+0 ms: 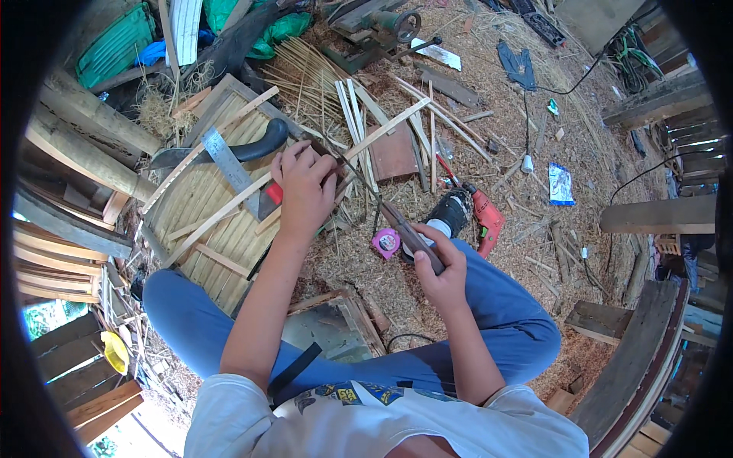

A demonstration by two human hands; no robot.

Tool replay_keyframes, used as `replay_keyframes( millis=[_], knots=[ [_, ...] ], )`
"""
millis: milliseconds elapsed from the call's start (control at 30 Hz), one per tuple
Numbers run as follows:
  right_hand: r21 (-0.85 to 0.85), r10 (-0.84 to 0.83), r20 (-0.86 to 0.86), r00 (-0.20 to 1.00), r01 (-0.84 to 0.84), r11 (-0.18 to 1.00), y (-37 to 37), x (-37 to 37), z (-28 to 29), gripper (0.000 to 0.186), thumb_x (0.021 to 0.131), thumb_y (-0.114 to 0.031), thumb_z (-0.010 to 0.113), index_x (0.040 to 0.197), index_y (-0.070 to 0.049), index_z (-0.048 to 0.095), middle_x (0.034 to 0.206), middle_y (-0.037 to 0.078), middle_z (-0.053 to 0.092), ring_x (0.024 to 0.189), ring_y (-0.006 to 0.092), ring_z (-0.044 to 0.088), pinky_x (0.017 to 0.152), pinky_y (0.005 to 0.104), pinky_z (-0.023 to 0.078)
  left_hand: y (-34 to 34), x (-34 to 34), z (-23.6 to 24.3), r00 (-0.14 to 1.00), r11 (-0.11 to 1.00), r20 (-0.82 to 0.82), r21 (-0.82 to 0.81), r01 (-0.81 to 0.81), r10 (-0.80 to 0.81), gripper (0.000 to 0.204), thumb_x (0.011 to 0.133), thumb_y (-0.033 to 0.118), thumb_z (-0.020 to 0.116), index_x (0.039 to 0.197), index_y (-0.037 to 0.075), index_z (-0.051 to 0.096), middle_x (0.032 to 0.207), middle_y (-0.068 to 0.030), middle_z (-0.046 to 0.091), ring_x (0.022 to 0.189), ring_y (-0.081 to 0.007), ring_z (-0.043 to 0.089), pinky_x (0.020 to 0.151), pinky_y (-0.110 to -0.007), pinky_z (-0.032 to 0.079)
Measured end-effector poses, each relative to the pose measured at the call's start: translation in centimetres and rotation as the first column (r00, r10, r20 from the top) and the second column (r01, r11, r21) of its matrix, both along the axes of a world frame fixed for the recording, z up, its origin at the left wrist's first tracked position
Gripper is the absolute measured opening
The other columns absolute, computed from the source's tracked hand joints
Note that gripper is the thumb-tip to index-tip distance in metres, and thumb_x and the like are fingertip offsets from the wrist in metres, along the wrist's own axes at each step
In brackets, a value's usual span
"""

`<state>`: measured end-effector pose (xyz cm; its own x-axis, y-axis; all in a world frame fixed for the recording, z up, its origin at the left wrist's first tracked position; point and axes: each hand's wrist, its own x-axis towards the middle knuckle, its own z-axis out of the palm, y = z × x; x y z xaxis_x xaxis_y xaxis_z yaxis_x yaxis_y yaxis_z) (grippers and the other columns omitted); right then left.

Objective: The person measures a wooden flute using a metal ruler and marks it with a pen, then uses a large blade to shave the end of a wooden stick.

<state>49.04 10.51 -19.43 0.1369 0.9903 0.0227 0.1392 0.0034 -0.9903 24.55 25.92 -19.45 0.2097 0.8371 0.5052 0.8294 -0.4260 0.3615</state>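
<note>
My right hand (441,267) is wrapped round the dark wooden handle of a long, thin tool (397,219); its narrow metal part reaches up and left towards my other hand. My left hand (305,179) is closed over a pale wooden strip (229,206), fingers bent, beside the tool's far end. The strip lies slantwise across a slatted wooden panel (175,202). Left of that hand are a metal square (224,162) with a red part and a saw with a black handle (263,143). A pink tape measure (385,243) lies between my hands.
A red power drill (487,217) and a black cylindrical thing (452,210) lie right of my right hand. Thin wooden strips (359,114) spread ahead over shavings. A green metal machine (389,30) stands at the back. A white bulb holder (527,163) trails a black cord.
</note>
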Motion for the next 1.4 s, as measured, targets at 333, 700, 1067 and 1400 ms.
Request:
replay_keyframes(
  millis=[333, 700, 1067, 1400],
  knots=[
    [0.044, -0.005, 0.057, 0.998, 0.003, 0.999, 0.4, -0.2, -0.3, 0.042, 0.093, -0.013, 0.07, 0.134, -0.005, 0.069, 0.08, 0.004, 0.076, 0.066, 0.003, 0.062, 0.06, 0.0226, 0.047, 0.0, 0.0, -0.1, 1.0, 1.0, 0.002, -0.016, 0.004, -0.004, 0.02, 0.078, 0.007, 0.078, 0.094, 0.011, 0.067, 0.103, -0.0093, 0.064, 0.131, -0.0362, 0.055, 0.112, -0.057, 0.033],
    [0.091, -0.027, 0.044, 0.999, 0.023, 0.996, 0.5, -0.3, -0.1, 0.043, 0.093, -0.011, 0.07, 0.135, -0.002, 0.068, 0.087, 0.005, 0.077, 0.069, 0.0043, 0.064, 0.063, 0.0232, 0.05, 0.1, 0.0, -0.1, 1.0, 1.0, 0.013, -0.015, 0.003, -0.003, 0.019, 0.08, 0.006, 0.077, 0.093, 0.011, 0.065, 0.102, -0.009, 0.064, 0.132, -0.0362, 0.055, 0.113, -0.057, 0.033],
    [0.003, -0.009, 0.115, 0.993, 0.009, 1.0, 0.7, -0.4, 0.2, 0.043, 0.093, -0.014, 0.07, 0.135, -0.003, 0.069, 0.086, 0.005, 0.075, 0.07, 0.0049, 0.064, 0.065, 0.0238, 0.05, 0.2, -0.1, -0.1, 0.999, 1.0, 0.031, 0.008, 0.02, -0.021, 0.017, 0.081, 0.007, 0.076, 0.093, 0.012, 0.065, 0.1, -0.0086, 0.063, 0.131, -0.0357, 0.057, 0.114, -0.056, 0.032],
    [0.058, -0.035, 0.083, 0.996, 0.03, 0.998, 0.6, -0.9, 0.4, 0.042, 0.095, -0.016, 0.069, 0.135, -0.005, 0.069, 0.088, 0.004, 0.076, 0.068, 0.005, 0.064, 0.064, 0.0238, 0.05, 0.0, -0.1, -0.1, 0.999, 1.0, 0.035, -0.018, 0.023, -0.022, 0.016, 0.081, 0.007, 0.076, 0.093, 0.012, 0.066, 0.1, -0.0087, 0.064, 0.133, -0.0362, 0.056, 0.114, -0.057, 0.032]
  ],
)
